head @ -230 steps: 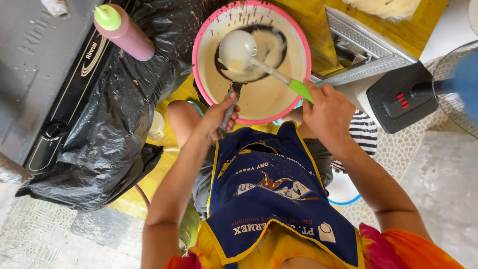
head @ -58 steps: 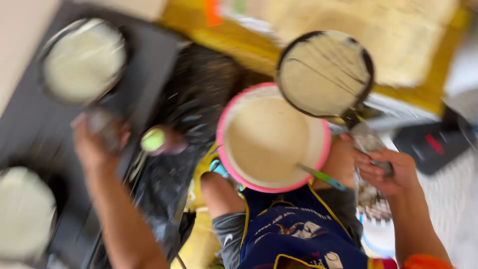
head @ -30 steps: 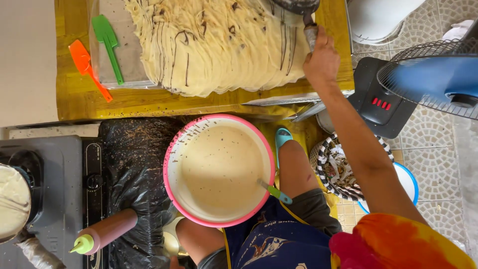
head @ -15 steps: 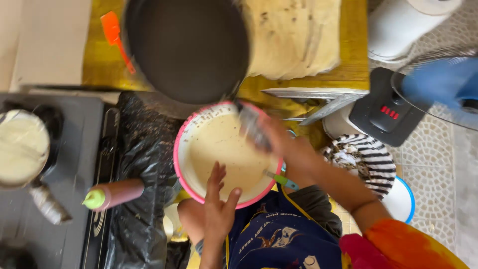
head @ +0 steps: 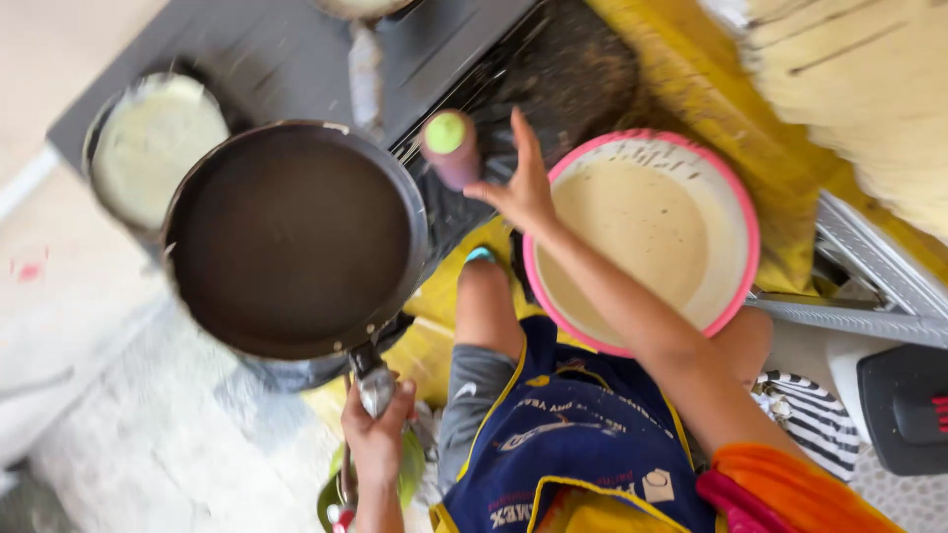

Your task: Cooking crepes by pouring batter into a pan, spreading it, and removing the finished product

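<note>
1. Only the head view to go on, looking straight down, and it's kinda blurry in spots.
2. Left hand sits at the bottom of the frame, left of centre. Its grip is closed tight around the handle of a dark frying pan.
3. That pan fills the left-middle of the frame. The inside looks bare and dark, with nothing in it that I can see. It overlaps the near edge of the dark stove in the upper left.
4. Right hand is up around the middle of the frame, on an arm coming in from the lower right with an orange sleeve. Grip is open, fingers spread, holding nothing.
5. It's hovering just beside a pink bottle with a green cap and right at the left rim of the pink bowl. Can't tell if the fingertips actually touch either one.
6. The bowl sits right of centre and is full of pale batter.
7. A second pan with a pale round of batter in it sits on the stove, far upper left, partly tucked behind the held pan.
8. Upper right corner has a stack of thin cooked crepes on a yellow worktop.
9. There's a blue apron at bottom centre and a bare knee just left of the bowl.
</note>
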